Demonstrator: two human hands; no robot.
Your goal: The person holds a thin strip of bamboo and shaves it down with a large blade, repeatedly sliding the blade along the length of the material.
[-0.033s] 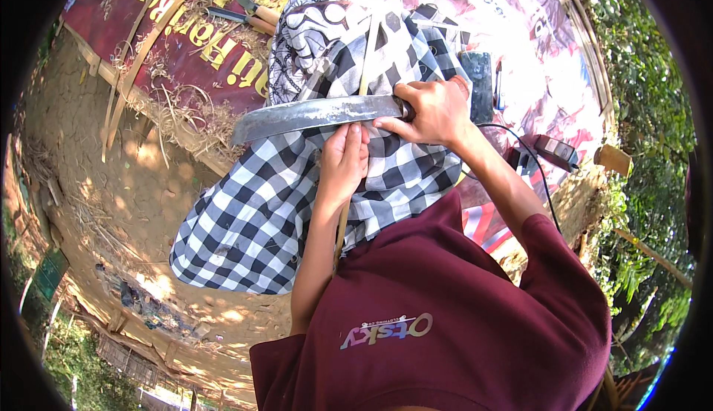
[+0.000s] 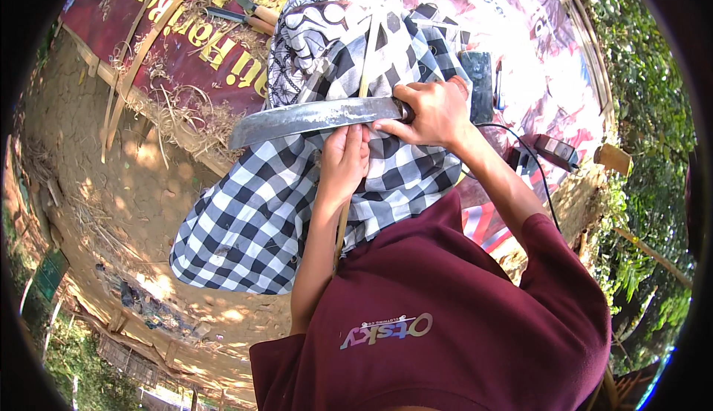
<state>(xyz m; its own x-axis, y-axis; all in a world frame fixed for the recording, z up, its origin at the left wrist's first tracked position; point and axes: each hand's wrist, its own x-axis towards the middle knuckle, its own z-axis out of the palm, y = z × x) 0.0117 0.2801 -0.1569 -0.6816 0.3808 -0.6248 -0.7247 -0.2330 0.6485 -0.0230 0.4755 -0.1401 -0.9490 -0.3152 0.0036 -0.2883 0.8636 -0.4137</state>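
My right hand (image 2: 434, 114) grips the dark handle of a machete (image 2: 312, 118), whose broad grey blade lies crosswise over my lap, tip to the left. Under the blade passes a thin pale strip (image 2: 369, 58), probably bamboo, running lengthwise away from me. My left hand (image 2: 344, 160) is closed in a pinch on that strip, just on the near side of the blade. The strip's near end runs along my left forearm toward my shirt. A black-and-white checkered cloth (image 2: 245, 222) covers my legs beneath both hands.
Two blades with wooden handles (image 2: 261, 20) lie at the far left on a dark red printed banner (image 2: 178, 28), among shavings and long strips. Right of the cloth are a dark block (image 2: 476, 84) and a black device (image 2: 555, 151) near a cable. Bare ground lies left.
The machete's tip has shifted very slightly left and toward me. Both hands keep their grip in nearly the same place.
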